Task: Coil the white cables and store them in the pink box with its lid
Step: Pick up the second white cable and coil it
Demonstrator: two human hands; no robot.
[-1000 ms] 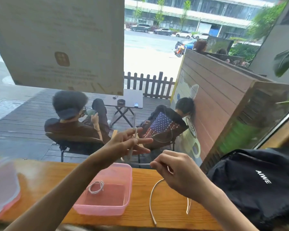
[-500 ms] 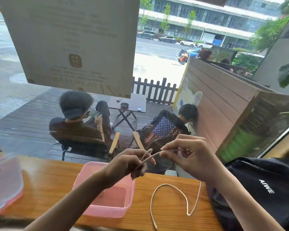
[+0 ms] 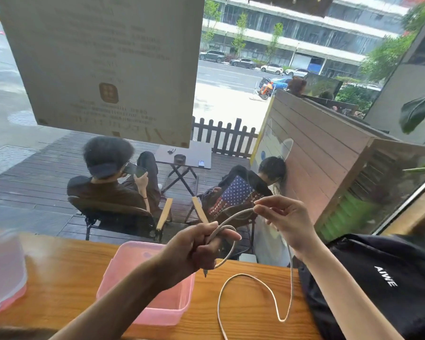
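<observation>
Box (image 3: pixel 123 271): on worktop (image 3: pixel 59 278), centre-left.
Lid (image 3: pixel 3 268): left of box, at worktop's edge.
Cable (image 3: pixel 245 276): right of box, partly on worktop.
Bag (image 3: pixel 378 278): right of cable.

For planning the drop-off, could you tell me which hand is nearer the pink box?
Left. The left hand holds the white cable right above the pink box's right edge; the right hand is raised farther right.

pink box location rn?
Head view, lower centre-left: the pink box sits open on the wooden counter, partly behind the left hand, with its lid off at far left.
</observation>
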